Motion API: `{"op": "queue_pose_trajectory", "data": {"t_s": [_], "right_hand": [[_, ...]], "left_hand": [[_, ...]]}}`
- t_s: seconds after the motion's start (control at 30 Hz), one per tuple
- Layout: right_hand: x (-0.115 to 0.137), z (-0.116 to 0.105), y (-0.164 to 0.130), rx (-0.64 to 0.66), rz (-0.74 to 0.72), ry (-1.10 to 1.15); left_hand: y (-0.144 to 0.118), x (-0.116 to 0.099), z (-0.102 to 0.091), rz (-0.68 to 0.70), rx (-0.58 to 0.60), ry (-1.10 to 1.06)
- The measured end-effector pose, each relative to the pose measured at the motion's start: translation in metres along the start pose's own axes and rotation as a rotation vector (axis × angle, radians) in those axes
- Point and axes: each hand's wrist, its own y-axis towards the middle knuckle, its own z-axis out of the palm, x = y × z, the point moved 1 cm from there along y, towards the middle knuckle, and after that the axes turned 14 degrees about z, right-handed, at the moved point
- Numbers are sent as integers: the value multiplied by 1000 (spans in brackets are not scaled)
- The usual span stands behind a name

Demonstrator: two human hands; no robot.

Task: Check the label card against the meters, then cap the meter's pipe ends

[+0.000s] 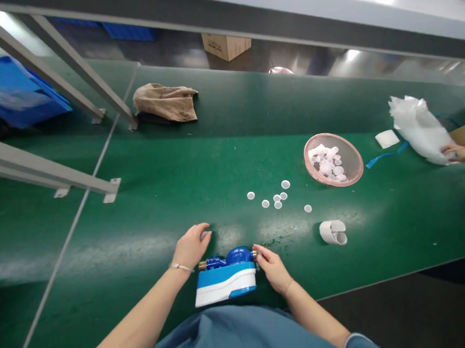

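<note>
A water meter [238, 255] with a blue body and brass threaded ends lies at the table's near edge, right in front of me. Its blue-and-white housing [225, 285] faces my body. My right hand [274, 270] grips the brass end on the right between thumb and fingers. Just above the left brass end hovers my left hand [192, 246], apart from the meter, thumb and index finger curled together. Something pale may sit between those fingertips, too small to name. Several white plastic caps [277, 198] lie scattered beyond the meter.
A pink-rimmed basket [353, 182] holds more caps. A curled white strip [332, 232] stands to the right. Farther off are a brown cloth [166, 101], a blue strap [387, 154] and a plastic bag [420, 127] touched by another person's hand [457, 153]. Metal posts [47, 168] rise at left.
</note>
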Motion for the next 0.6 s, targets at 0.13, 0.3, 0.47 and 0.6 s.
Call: {"op": "queue_pose_trajectory", "data": {"t_s": [0.13,0.3,0.47,0.6], "right_hand": [[-1,-6,3,49,-24,-25],[4,-9,5,60,-105,-224],[7,-10,4,81,-158,-295],[4,-9,1,107,-108,-260]], "left_hand": [[-56,26,9,-131,124,-10],[-77,22,25,-285,148,-272],[-90,28,26,-376,163,-863],[-101,28,25,-313,125,-904]]}}
